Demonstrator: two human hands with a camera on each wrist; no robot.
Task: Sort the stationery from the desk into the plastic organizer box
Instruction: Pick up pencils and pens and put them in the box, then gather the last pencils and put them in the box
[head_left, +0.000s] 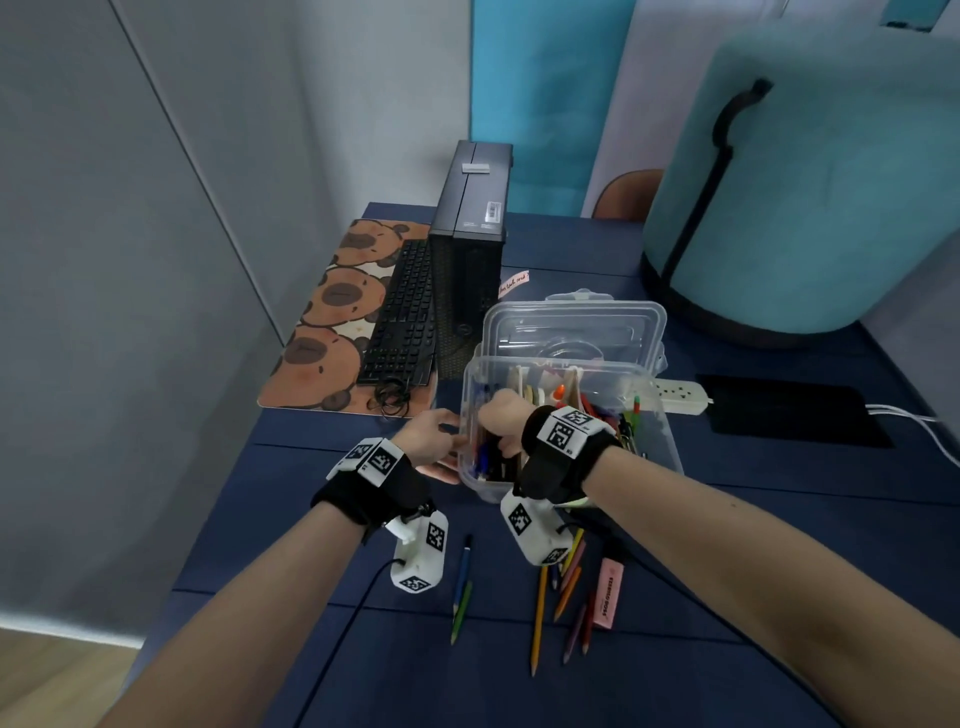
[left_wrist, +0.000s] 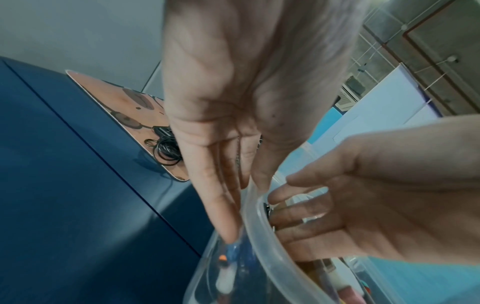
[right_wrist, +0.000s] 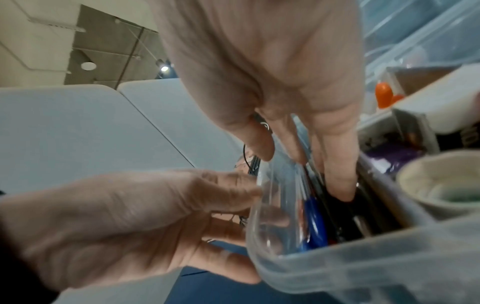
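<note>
The clear plastic organizer box (head_left: 666, 448) stands mid-desk, its lid (head_left: 571, 327) lying just behind it. My left hand (head_left: 441, 444) has straight fingers pressed flat on the outside of the box's left wall (left_wrist: 257, 246). My right hand (head_left: 501, 421) reaches into the left compartment, its straight fingers (right_wrist: 337, 181) pushing down among the pens (right_wrist: 314, 222), thumb at the rim (right_wrist: 337, 265). It grips nothing that I can see. Several loose coloured pencils (head_left: 539, 618) and a pink eraser (head_left: 608, 592) lie on the desk near me.
A black computer tower (head_left: 467, 260), keyboard (head_left: 405, 317) and capybara desk mat (head_left: 322, 322) sit left of the box, with a coiled cable (head_left: 389, 400). A white power strip (head_left: 680, 397), black pad (head_left: 795, 410) and big teal bag (head_left: 805, 182) are on the right.
</note>
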